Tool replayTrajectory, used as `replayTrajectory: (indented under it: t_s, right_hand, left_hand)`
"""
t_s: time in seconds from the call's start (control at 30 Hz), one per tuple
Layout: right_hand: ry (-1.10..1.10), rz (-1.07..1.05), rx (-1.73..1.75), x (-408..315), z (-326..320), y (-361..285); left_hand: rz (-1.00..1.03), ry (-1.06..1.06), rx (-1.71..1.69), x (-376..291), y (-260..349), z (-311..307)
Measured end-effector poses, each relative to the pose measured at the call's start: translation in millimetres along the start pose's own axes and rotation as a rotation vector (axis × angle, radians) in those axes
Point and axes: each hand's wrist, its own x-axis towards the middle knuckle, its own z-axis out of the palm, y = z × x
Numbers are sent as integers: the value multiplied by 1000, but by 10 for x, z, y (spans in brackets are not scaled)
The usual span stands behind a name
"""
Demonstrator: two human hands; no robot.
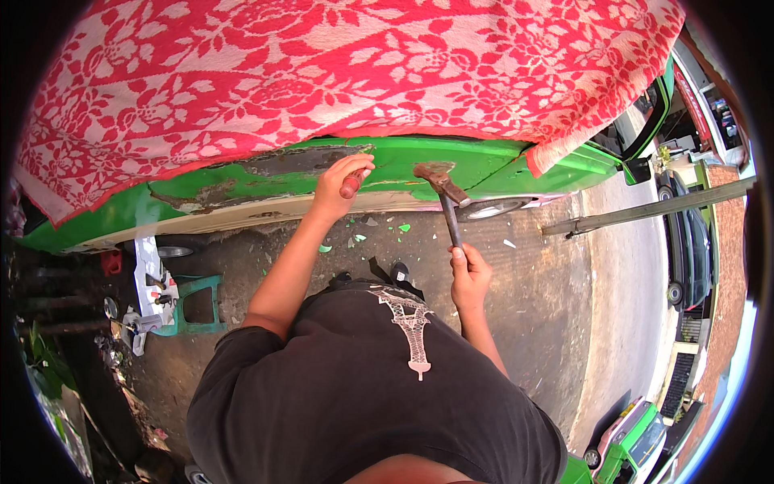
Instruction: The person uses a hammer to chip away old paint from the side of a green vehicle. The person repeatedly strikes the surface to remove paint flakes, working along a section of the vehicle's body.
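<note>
My left hand (338,184) grips the reddish-brown handle (352,184) of a chisel-like tool. Its working end lies mostly behind my fingers, close to the upper edge of a bare patch in the green paint. In my right hand (471,278) is a hammer (450,209) with a dark handle and a rusty head, raised in front of the car's side. The green car body panel (399,163) shows peeled paint and grey-brown filler (290,162), with a smaller scraped spot behind the hammer head. Whether that head touches the panel I cannot tell.
A red-and-white floral blanket (338,72) covers the car's upper part. Green paint chips (404,228) litter the ground by my feet. A teal plastic stool (199,302) stands at left, beside a spray gun (145,323). A pole (647,209) crosses the right, towards the road.
</note>
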Motion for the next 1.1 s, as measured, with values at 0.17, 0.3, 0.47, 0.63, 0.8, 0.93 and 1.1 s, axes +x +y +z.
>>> replayTrajectory:
  t_s: [0.17,0.3,0.47,0.63,0.8,0.93,1.1]
  right_hand:
    - [-15,-25,-3,8,10,-10]
    - [-13,-38,-13,17,14,-32]
    - [-21,-23,9,10,8,-66]
    - [-12,-36,42,-9,21,-113]
    - [29,-249,20,-109,0,28]
    - [22,-330,-149,-98,64,18]
    - [56,-368,-18,-169,40,100]
  left_hand:
    - [36,-25,47,3,39,1]
    - [47,-42,71,11,60,7]
    - [51,-115,128,60,46,60]
    - [-20,-246,188,180,345,184]
    - [9,-266,194,235,302,278]
    - [26,-266,229,290,305,271]
    - [-13,-290,223,310,354,254]
